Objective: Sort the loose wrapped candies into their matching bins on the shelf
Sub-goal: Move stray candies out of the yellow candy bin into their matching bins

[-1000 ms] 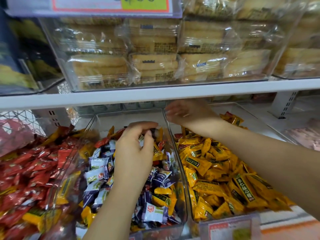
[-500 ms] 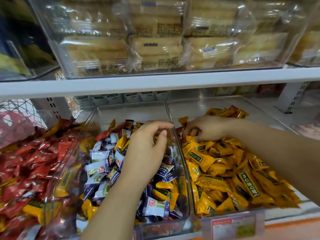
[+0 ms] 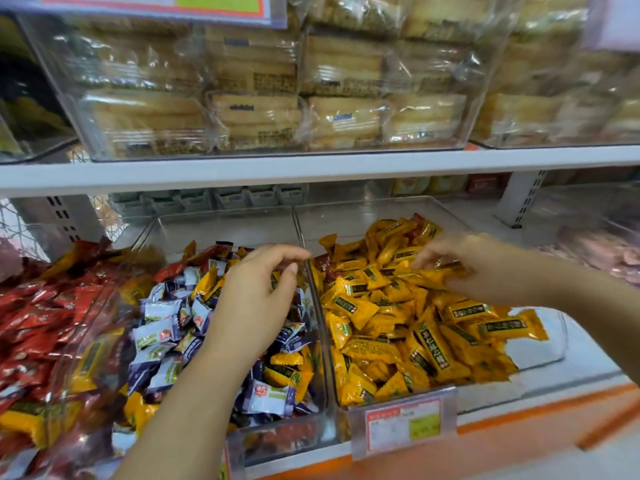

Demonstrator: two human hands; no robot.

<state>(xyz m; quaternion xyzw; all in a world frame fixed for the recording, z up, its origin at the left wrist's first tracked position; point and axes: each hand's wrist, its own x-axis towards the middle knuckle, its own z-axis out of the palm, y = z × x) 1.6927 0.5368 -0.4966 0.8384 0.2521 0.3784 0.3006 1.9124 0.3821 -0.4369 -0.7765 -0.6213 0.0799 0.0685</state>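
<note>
A white shelf (image 3: 588,370) carries clear bins, with biscuit packs (image 3: 252,109) on the tier above. The left hand (image 3: 263,296) hangs over the middle bin (image 3: 221,233), fingers loosely curved, thumb apart, holding nothing. Beneath it lie mixed candies (image 3: 162,330). The right hand (image 3: 450,259), over the yellow candies (image 3: 408,306), is blurred, so its grip cannot be told. Left of the left hand, red candies (image 3: 41,320) are cut off by the edge.
</note>
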